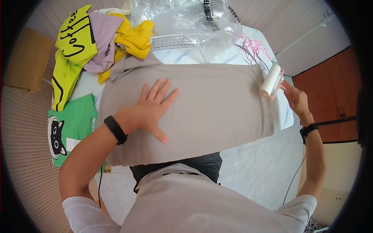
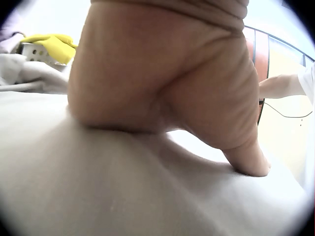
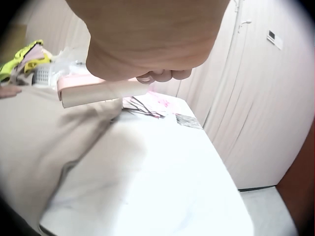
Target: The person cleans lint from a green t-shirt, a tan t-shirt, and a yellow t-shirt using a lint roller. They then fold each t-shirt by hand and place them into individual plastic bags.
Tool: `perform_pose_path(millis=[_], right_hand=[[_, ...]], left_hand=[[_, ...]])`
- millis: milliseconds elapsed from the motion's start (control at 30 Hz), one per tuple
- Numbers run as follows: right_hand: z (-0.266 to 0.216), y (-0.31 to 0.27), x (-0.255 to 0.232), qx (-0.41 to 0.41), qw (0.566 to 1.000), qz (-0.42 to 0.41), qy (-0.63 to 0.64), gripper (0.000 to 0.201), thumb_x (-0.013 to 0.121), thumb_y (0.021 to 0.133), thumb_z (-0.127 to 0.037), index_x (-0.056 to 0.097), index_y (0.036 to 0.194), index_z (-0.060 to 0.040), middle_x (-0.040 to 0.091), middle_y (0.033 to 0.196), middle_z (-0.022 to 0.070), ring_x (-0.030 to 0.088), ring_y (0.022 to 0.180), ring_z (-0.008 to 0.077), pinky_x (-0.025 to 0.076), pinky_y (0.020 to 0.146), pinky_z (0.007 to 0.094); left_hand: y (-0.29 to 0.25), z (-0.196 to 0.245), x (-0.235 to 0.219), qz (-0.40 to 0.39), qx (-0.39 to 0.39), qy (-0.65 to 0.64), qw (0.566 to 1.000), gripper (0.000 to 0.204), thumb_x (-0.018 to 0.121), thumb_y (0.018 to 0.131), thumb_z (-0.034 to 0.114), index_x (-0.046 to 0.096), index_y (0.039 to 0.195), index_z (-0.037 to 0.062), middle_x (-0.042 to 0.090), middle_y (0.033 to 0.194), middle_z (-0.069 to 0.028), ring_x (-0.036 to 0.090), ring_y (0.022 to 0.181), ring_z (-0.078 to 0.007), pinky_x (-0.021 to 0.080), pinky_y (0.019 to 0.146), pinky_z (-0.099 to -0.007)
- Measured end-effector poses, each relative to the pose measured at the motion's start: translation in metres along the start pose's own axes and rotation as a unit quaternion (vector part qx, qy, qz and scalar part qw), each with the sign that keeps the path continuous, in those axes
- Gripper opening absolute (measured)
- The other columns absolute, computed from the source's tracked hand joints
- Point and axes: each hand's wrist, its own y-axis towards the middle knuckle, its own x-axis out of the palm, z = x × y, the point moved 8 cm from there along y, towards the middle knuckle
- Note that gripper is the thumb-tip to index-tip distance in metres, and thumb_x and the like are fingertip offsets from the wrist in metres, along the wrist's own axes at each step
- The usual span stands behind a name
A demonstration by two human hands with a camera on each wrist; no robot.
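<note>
A beige-grey garment (image 1: 210, 105) lies spread over the table, its hem toward the right end. My left hand (image 1: 151, 108) presses on it with fingers spread; the left wrist view shows the heel of that hand (image 2: 162, 73) against the cloth. In my right hand (image 1: 297, 99) is a lint roller (image 1: 271, 81) with a white roll and a pink frame, gripped by its handle. The roll is at the garment's right edge. From the right wrist, the lint roller (image 3: 103, 91) appears above the cloth, its handle hidden by the hand.
Yellow-green, mauve and yellow clothes (image 1: 75, 37) are heaped at the back left, with a folded green shirt (image 1: 79, 122) nearer. Clear plastic bags (image 1: 175, 17) lie over a white basket (image 1: 175, 41) behind. Tags with pink strings (image 1: 254, 48) lie at the back right of the white table (image 1: 285, 116).
</note>
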Motion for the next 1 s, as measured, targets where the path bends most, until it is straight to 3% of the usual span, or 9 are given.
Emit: perform_pose_path(millis=[67,200,400,500,600,733,800,900,1000], right_hand=[[-0.019,0.01,-0.002,-0.022,0.997,0.046,0.065,0.04,0.071,0.095,-0.012,0.07,0.135,-0.0156,0.077,0.111,0.0141,0.076,0.094,0.0346,0.061,0.081,0.0357],[-0.094,0.04,0.017,-0.128,0.982,0.007,0.135,0.029,0.071,0.098,-0.017,0.075,0.126,-0.0103,0.077,0.11,0.0147,0.076,0.087,0.0321,0.06,0.077,0.0368],[-0.193,0.081,0.052,-0.218,0.963,-0.071,0.139,0.038,0.074,0.094,-0.02,0.072,0.13,-0.0102,0.073,0.087,0.0144,0.069,0.071,0.0337,0.053,0.063,0.0392],[-0.207,0.089,0.065,-0.252,0.949,-0.052,0.184,0.038,0.074,0.093,-0.023,0.072,0.13,-0.0103,0.07,0.08,0.014,0.066,0.066,0.0336,0.05,0.061,0.0407],[-0.181,0.089,0.062,-0.253,0.95,-0.076,0.168,0.039,0.073,0.093,-0.023,0.073,0.129,-0.0091,0.072,0.084,0.0149,0.067,0.068,0.0334,0.052,0.062,0.0389],[-0.096,0.073,0.045,-0.15,0.979,-0.077,0.115,0.037,0.073,0.09,-0.027,0.076,0.123,-0.0114,0.075,0.084,0.0153,0.071,0.069,0.0327,0.055,0.063,0.0388],[-0.058,0.06,0.039,-0.15,0.981,-0.061,0.11,0.035,0.073,0.09,-0.027,0.077,0.12,-0.0107,0.075,0.083,0.0152,0.071,0.069,0.0316,0.055,0.063,0.0373],[-0.057,0.059,0.029,-0.155,0.983,-0.053,0.08,0.032,0.073,0.09,-0.027,0.078,0.117,-0.0101,0.074,0.082,0.0148,0.071,0.068,0.0305,0.053,0.062,0.0363],[-0.093,0.072,0.023,-0.18,0.979,-0.063,0.077,0.031,0.073,0.091,-0.024,0.078,0.116,-0.0066,0.076,0.087,0.0156,0.071,0.068,0.029,0.053,0.062,0.0347]], left_hand=[[0.007,-0.001,-0.002,0.028,0.009,0.003,1.0,0.155,0.084,0.054,0.078,0.011,0.167,0.0019,-0.001,0.17,-0.035,-0.006,0.159,-0.0486,-0.004,0.124,-0.065],[0.024,-0.019,-0.015,0.087,-0.046,-0.001,0.995,0.15,0.083,0.057,0.078,0.014,0.167,0.0022,0.001,0.17,-0.0351,-0.005,0.16,-0.0477,-0.002,0.124,-0.0654],[0.02,-0.014,-0.009,0.02,-0.049,0.024,0.998,0.152,0.084,0.055,0.077,0.012,0.168,0.0056,-0.001,0.17,-0.0358,-0.007,0.159,-0.05,-0.003,0.123,-0.0679],[0.015,-0.011,-0.01,-0.007,-0.072,0.035,0.997,0.155,0.087,0.053,0.074,0.008,0.168,0.0066,-0.004,0.17,-0.0368,-0.009,0.158,-0.0528,-0.004,0.122,-0.0683],[0.01,-0.011,-0.011,-0.023,-0.081,0.014,0.996,0.155,0.088,0.053,0.074,0.008,0.169,0.0075,-0.004,0.169,-0.0373,-0.011,0.158,-0.0531,-0.004,0.121,-0.0709],[0.01,-0.011,-0.009,-0.008,-0.08,0.01,0.997,0.156,0.089,0.051,0.072,0.008,0.169,0.0077,-0.005,0.169,-0.0382,-0.011,0.158,-0.0531,-0.004,0.12,-0.0728],[0.01,-0.011,-0.009,-0.005,-0.082,0.011,0.997,0.157,0.089,0.05,0.072,0.008,0.169,0.0079,-0.006,0.169,-0.0386,-0.011,0.158,-0.053,-0.004,0.12,-0.0733],[0.01,-0.012,-0.009,0.025,-0.079,0.018,0.996,0.157,0.089,0.048,0.072,0.012,0.168,0.0052,-0.001,0.169,-0.0388,-0.005,0.158,-0.0534,0.0,0.118,-0.0755],[0.01,-0.014,-0.009,0.038,-0.085,0.012,0.996,0.159,0.089,0.047,0.072,0.01,0.168,0.004,-0.002,0.169,-0.039,-0.005,0.158,-0.053,-0.001,0.118,-0.0752]])
